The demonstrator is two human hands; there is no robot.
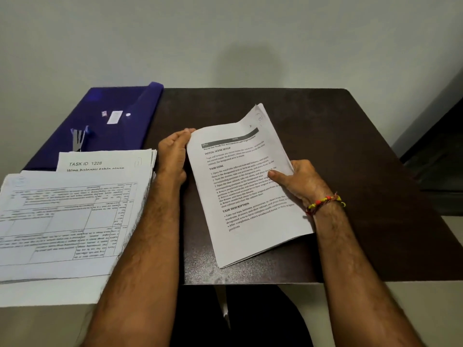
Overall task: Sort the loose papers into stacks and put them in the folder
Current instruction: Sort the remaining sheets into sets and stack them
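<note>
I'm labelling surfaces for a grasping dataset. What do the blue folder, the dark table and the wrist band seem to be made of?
The blue folder looks like glossy, slightly translucent plastic: light glints on it and its raised edge glows. The dark brown table seems a laminate or wood veneer with a faint sheen and fine speckle. The red and yellow wrist band looks like twisted thread, perhaps with beads; too small to be sure.

Dark brown, speckled rectangular tabletop [338,136] set against a plain pale grey-green wall [225,33] (soft shadow cast on it); dark furniture edge [436,156] at right.
</note>
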